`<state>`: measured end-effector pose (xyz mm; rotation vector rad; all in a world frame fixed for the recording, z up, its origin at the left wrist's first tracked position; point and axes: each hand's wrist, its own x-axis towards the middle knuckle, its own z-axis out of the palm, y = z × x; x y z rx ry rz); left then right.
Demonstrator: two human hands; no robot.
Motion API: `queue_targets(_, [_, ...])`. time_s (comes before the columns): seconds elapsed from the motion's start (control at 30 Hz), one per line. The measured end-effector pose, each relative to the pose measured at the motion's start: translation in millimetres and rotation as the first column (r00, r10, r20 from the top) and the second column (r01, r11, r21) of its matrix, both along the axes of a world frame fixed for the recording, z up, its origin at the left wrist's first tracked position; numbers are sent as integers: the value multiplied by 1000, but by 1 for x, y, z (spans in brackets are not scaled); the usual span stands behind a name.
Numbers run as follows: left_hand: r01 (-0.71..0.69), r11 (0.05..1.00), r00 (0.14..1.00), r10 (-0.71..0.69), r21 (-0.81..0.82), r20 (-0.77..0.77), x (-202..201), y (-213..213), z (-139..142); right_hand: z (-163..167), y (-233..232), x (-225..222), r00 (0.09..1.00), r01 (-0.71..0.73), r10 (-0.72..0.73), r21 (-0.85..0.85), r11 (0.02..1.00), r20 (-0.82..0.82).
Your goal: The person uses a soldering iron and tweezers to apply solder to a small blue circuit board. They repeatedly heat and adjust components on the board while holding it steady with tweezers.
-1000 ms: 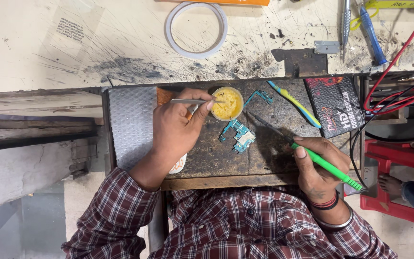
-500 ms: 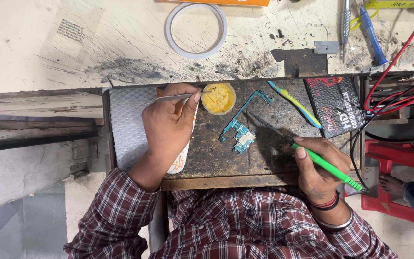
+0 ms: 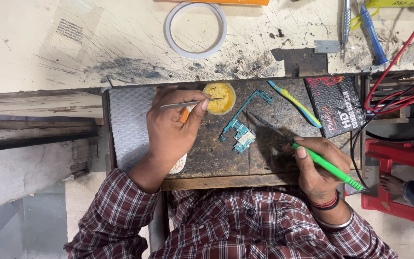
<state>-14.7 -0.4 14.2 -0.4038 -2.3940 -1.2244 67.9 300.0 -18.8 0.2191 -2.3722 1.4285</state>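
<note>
Both hands grip tools, as I see it: my left hand (image 3: 171,132) pinches tweezers (image 3: 190,103) whose tips reach the yellow paste tin (image 3: 220,97), while my right hand (image 3: 318,165) holds a green-handled soldering iron (image 3: 307,151). Between them, a teal circuit board (image 3: 241,134) lies on the dark wooden bench (image 3: 207,158).

Even, bright daylight, sharp throughout.
Soft shadows sat under the hands; the lower left of the frame was dimmer and slightly blurred.
</note>
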Motion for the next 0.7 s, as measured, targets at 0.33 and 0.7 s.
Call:
queue_targets(0.33, [196, 976, 976, -204, 98, 73, -2, -8, -11, -15, -12, -8, 1000, 1, -1, 4, 1000, -5])
queue_targets(0.7, [344, 935, 928, -352, 85, 125, -2, -11, -41, -37, -10, -13, 999, -45, 45, 22, 999, -19])
